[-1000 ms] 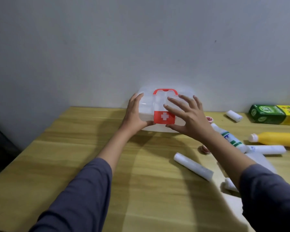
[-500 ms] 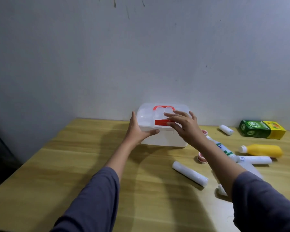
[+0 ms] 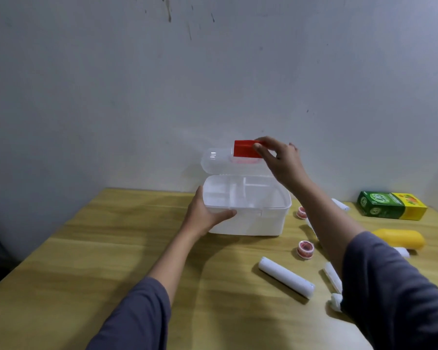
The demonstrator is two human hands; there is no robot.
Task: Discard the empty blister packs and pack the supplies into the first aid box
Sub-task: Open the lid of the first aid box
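A white first aid box point(image 3: 271, 223) stands at the back of the wooden table with its clear lid point(image 3: 215, 160) swung up. Its divided inner tray shows. My left hand point(image 3: 205, 215) grips the box's front left corner. My right hand point(image 3: 281, 160) pinches the red latch point(image 3: 245, 148) on the raised lid. To the right of the box lie a white bandage roll point(image 3: 286, 277), two red tape rolls point(image 3: 305, 249) point(image 3: 301, 212), a yellow bottle point(image 3: 400, 238) and a green and yellow carton point(image 3: 390, 205). My right arm hides some white tubes.
The wooden table point(image 3: 111, 261) ends at a pale wall behind the box. More white tubes point(image 3: 333, 276) lie near my right sleeve. The table's left edge drops to a dark floor.
The box was shut with both hands on it. Now my right hand has lifted the lid up by its red latch, and my left hand holds the base.
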